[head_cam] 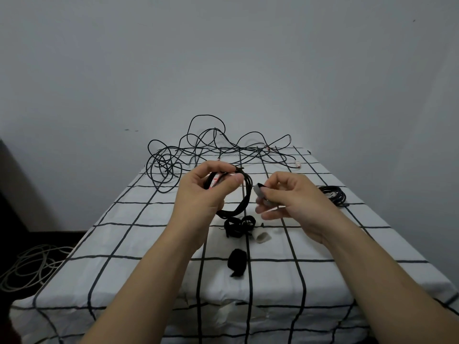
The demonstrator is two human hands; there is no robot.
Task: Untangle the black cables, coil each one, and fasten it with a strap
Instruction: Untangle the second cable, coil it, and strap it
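Above desk (149, 256) centre, left hand (201, 194) grips coiled black cable (246, 194), fingers curled round loop. Right hand (293, 199) pinches grey strap (258, 192) just beside coil. Far edge: tangled cables (213, 147). Right side: bundled cable (334, 194). Below hands, on desk: spare straps (239, 225).

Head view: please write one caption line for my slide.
With the left hand holding a coiled black cable, the right hand pinches a strap; tangled cables lie behind on the checked table.
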